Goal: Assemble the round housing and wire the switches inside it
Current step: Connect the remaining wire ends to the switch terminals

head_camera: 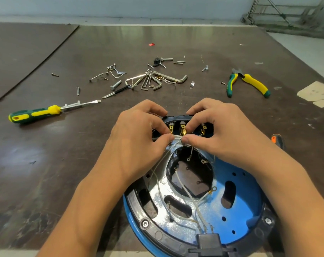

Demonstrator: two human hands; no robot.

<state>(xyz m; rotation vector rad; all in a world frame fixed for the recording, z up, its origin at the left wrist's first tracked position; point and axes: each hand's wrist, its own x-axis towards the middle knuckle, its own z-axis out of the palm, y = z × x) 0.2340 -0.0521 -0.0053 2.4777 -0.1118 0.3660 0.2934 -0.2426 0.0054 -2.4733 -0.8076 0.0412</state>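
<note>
Beyond scuffed dark table (37, 164), perhaps a trolley (287, 17).

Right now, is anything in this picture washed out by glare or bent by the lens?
Head view: glare streaks the far table and sparkles inside the housing; the wide lens stretches the forearms near the bottom; left hand and right hand look sharp.

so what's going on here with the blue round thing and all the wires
A person is wiring a round blue housing on a workbench. The left hand and right hand both pinch thin white wires at its far edge, right by the brass switch terminals. Other wire ends with ring lugs lie loose inside the housing. A screwdriver, pliers and hex keys lie beyond, untouched.
</note>
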